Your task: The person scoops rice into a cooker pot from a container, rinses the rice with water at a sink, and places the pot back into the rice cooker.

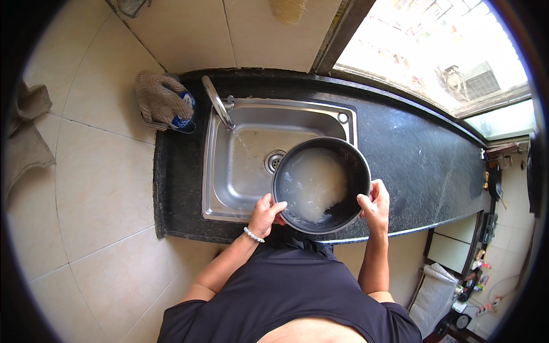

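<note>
Between my two hands is a dark round inner pot, like that of a rice cooker, with pale grains resembling rice under cloudy water. My left hand grips its lower left rim, thumb on top. On the right side my right hand pinches the rim in the same way. The pot is over the right front part of a stainless steel sink and hides that corner. Left of the pot, the drain is partly covered by it.
A curved chrome faucet rises at the sink's back left. Beside it, a knitted cloth drapes over a blue container. Black stone counter runs to the right beneath a window. A wok-like pan is at the far right.
</note>
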A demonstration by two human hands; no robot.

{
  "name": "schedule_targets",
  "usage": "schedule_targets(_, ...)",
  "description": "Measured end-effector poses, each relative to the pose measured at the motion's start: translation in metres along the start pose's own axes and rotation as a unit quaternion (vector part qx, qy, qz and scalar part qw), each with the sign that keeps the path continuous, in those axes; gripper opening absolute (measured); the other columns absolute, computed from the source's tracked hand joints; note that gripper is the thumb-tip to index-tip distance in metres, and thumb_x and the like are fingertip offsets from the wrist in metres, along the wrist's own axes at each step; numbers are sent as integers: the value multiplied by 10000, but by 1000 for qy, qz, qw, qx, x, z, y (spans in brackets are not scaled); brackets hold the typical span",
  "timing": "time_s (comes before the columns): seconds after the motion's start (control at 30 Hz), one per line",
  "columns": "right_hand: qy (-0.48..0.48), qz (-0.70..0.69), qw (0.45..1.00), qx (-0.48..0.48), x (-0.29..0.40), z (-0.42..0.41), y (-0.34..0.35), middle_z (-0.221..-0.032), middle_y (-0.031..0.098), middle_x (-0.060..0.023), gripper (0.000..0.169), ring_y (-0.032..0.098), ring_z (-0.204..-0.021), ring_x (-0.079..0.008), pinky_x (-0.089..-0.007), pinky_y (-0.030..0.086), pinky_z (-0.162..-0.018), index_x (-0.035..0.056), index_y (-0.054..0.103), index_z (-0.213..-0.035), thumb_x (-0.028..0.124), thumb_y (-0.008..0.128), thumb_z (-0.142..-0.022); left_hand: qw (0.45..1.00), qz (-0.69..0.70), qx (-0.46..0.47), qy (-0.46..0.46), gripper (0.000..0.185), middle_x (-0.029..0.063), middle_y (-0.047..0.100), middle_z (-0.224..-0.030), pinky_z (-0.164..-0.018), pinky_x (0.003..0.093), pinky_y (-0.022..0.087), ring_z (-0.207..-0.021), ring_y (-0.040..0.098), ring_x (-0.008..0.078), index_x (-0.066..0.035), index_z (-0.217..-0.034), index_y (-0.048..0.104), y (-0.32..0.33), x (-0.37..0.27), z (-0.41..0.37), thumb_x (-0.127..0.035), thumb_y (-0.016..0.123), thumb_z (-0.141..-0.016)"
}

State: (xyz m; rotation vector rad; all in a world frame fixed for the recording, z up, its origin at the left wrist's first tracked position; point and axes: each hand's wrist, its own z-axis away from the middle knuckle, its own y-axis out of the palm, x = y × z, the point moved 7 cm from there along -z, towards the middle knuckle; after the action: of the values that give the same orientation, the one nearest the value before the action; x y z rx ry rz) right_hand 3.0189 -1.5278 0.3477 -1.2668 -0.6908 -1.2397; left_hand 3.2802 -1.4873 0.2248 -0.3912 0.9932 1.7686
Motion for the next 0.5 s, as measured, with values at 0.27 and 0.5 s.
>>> schedule_targets(0.27, 13, 62, 998, -28, 10, 7, -26, -583, 386, 39, 134, 366, -473, -31, -185, 316, -410, 44, 430, -706, 23, 558, -672, 986, 109, 46, -115, 269, 70, 580, -660, -410, 269, 487, -525, 589, 167, -52, -882, 517, 23, 27, 4, -273, 370, -918)
schedule_targets(0.5, 20, 86, 996, -26, 6, 8, -35, -593, 380, 42, 137, 358, -493, -33, -184, 315, -428, 46, 439, -712, 30, 570, -674, 978, 119, 69, -157, 248, 75, 589, -656, -417, 286, 486, -517, 587, 186, -60, -919, 515, 28, 39, 5, -256, 364, -924)
